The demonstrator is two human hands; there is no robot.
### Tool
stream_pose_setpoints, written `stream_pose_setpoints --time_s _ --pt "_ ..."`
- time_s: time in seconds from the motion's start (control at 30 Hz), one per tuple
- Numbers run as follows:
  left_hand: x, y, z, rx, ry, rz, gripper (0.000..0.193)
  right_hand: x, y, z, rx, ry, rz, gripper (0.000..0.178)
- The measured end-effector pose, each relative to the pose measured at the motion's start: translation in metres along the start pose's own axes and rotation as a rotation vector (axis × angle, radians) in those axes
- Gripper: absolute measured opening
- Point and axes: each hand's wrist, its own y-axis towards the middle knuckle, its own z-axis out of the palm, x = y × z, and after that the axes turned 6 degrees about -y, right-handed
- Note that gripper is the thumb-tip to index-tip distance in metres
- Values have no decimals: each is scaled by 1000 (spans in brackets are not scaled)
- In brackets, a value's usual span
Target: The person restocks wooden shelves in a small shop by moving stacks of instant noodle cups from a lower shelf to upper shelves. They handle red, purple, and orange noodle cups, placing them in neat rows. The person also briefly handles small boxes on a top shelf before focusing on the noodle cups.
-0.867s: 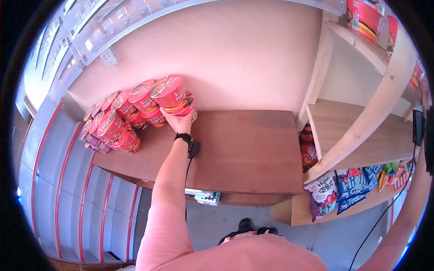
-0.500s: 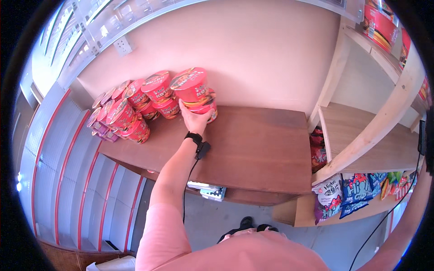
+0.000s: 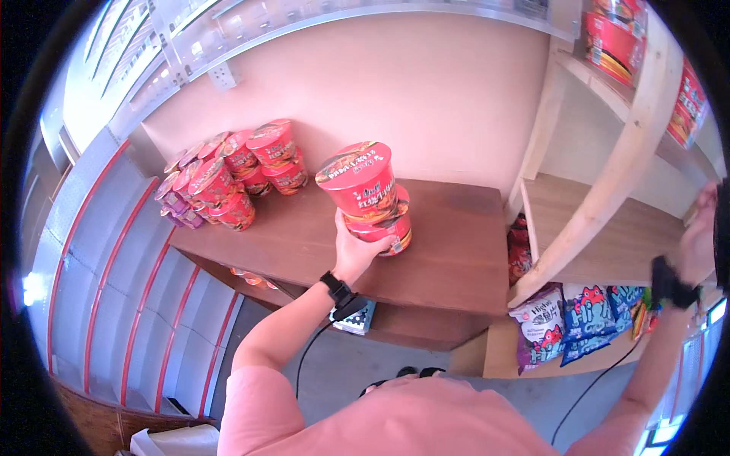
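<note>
there, left hand (image 3: 357, 251) wrapped around the lower of two stacked red instant noodle cups (image 3: 369, 199), over the brown wooden shelf (image 3: 449, 258), apart from the cup pile (image 3: 228, 178) at left. right hand (image 3: 698, 247) raised by the pale side shelf (image 3: 601, 243); grip unclear. pile mostly unmoved.

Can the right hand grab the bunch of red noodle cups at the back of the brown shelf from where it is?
Probably not. The right hand is raised far off by the pale wooden rack, and the stacked cups held by the left hand stand between it and the red cup pile.
</note>
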Motion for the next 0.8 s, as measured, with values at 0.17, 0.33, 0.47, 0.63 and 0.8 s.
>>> stream_pose_setpoints --time_s 0.17,0.33,0.47,0.63,0.8 --pt "-50 -33 14 171 -118 63 95 104 -132 20 513 349 388 39" --pt "-133 -56 47 592 -321 27 88 129 -189 24 924 516 477 121" --pt "-177 -82 89 860 -348 2 89 138 -181 -6 803 616 548 141" --pt "-193 -100 141 1130 -334 217 96 137 -170 -62 641 412 470 139" --pt "-227 -108 200 1368 -470 279 121 130 -170 -110 433 153 571 129"
